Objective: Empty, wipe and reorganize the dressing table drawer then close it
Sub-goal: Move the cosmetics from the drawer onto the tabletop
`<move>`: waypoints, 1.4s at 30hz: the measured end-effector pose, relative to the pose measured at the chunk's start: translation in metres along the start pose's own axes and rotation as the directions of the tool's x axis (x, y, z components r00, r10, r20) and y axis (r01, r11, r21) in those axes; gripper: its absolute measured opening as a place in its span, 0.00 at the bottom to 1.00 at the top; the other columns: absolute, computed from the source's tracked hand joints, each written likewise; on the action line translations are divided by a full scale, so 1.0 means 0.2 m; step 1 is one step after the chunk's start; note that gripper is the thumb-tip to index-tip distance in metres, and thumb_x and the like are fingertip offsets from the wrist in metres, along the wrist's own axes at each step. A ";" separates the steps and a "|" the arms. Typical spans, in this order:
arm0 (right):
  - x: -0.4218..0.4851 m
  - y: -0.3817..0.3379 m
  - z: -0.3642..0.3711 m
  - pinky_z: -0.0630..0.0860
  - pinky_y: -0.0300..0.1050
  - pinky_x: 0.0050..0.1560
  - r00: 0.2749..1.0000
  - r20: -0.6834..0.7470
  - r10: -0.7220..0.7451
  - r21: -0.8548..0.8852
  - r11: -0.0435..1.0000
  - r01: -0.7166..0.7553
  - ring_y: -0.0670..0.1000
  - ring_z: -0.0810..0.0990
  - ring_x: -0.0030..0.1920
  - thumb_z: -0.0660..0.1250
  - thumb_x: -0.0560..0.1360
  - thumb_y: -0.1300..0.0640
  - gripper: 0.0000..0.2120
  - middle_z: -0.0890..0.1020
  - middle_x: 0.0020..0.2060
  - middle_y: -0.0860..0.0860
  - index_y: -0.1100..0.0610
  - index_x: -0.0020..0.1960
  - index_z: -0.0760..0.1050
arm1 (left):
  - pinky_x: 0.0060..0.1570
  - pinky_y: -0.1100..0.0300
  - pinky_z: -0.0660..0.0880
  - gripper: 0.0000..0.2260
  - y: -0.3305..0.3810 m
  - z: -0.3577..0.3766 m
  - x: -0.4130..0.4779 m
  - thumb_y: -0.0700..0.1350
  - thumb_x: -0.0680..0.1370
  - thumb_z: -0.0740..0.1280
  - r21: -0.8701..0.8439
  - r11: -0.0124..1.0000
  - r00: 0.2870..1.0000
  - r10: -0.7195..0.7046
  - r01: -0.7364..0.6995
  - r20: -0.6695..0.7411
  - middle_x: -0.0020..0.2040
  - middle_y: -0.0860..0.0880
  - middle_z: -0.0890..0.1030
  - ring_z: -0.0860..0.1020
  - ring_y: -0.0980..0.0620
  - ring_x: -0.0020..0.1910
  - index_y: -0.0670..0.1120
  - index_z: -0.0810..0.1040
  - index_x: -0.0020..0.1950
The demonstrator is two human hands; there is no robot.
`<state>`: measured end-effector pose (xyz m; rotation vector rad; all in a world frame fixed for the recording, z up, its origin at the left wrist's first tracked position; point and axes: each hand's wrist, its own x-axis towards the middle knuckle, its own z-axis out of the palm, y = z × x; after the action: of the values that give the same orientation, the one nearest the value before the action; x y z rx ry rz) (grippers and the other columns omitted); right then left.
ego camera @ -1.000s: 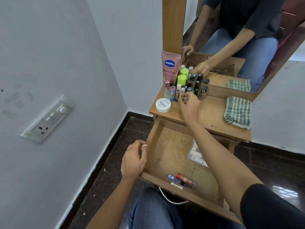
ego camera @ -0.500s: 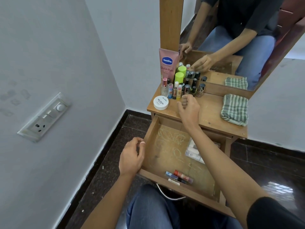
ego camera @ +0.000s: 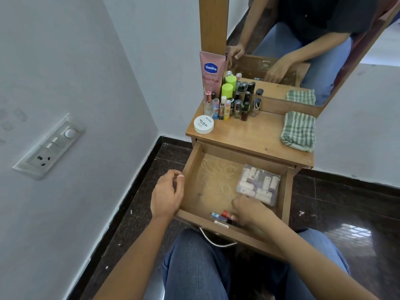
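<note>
At the front of the open drawer (ego camera: 213, 180), the right grip (ego camera: 249, 211) curls over small tubes (ego camera: 223, 214), whether clamped I cannot tell, while the left grip (ego camera: 166, 195) clasps its left wall.

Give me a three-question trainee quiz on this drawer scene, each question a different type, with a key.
1. True or false: the checked cloth lies inside the drawer.
2. Where is the right hand? A. On the tabletop. B. In the drawer's front, at the small red and blue items. C. On the checked cloth.
3. Fill in: the clear pouch of small bottles lies in the drawer's far ____ corner.
Key: 1. False; it lies on the tabletop. 2. B. 3. Right.
</note>
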<state>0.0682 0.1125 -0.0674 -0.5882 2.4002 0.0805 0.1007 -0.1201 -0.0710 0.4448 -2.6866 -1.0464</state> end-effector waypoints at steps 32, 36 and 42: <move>0.43 0.23 -0.89 0.70 0.43 0.33 0.675 -0.636 0.374 0.628 0.759 0.171 0.49 0.72 0.34 0.68 0.69 0.66 0.07 0.77 0.34 0.53 0.58 0.37 0.72 | 0.39 0.57 0.74 0.08 0.02 -0.01 0.00 0.51 0.82 0.59 -0.027 1.000 1.000 0.011 -0.011 0.009 0.42 0.59 0.79 0.77 0.58 0.44 0.53 0.78 0.53; 0.50 0.22 -0.76 0.72 0.43 0.36 0.570 -0.719 0.398 0.614 0.748 0.252 0.50 0.74 0.37 0.69 0.70 0.63 0.07 0.78 0.38 0.54 0.56 0.40 0.71 | 0.38 0.58 0.74 0.07 0.02 -0.01 0.00 0.50 0.82 0.60 -0.035 0.999 1.000 0.009 -0.008 0.007 0.41 0.59 0.78 0.77 0.58 0.43 0.54 0.77 0.52; 0.59 0.20 -0.68 0.79 0.49 0.45 0.463 -0.738 0.491 0.653 0.691 0.309 0.51 0.78 0.43 0.70 0.72 0.63 0.07 0.78 0.44 0.54 0.57 0.49 0.75 | 0.39 0.57 0.75 0.09 0.01 -0.01 0.00 0.52 0.82 0.59 -0.026 1.000 1.000 0.014 -0.014 0.011 0.43 0.58 0.79 0.77 0.58 0.44 0.53 0.78 0.53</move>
<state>-0.1103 0.0752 -0.0384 -0.0170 3.0785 -1.4779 0.1015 -0.1197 -0.0685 0.4156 -2.6782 -1.0820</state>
